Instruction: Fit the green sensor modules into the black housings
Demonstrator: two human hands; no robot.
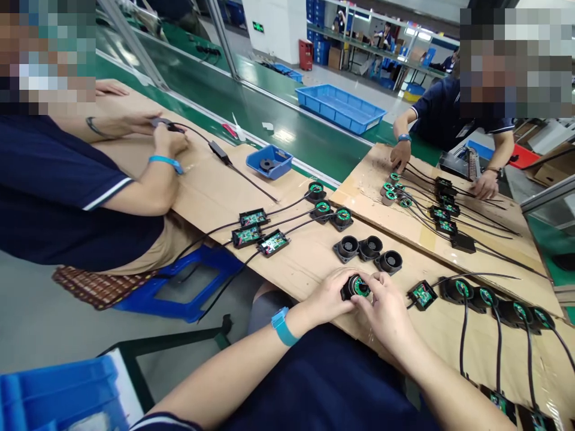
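Note:
Between my hands, near the table's front edge, is a round black housing (348, 290) with a green circuit board (360, 286) in its open face. My left hand (330, 294) wraps round the housing from the left. The fingers of my right hand (387, 302) press at the board's right rim; whether they pinch a small part is hidden. Just beyond lie several empty black housings (371, 246). To the right of my right hand sits a small black box with a green board (423, 294), joined to a black cable.
Cabled round housings (322, 209) and open board boxes (273, 242) lie left; more housings (486, 296) stand right. A blue bin (269, 161) sits further back. One co-worker's hands (168, 134) hold a cabled part at left; another's hand (401, 154) touches boards across the table.

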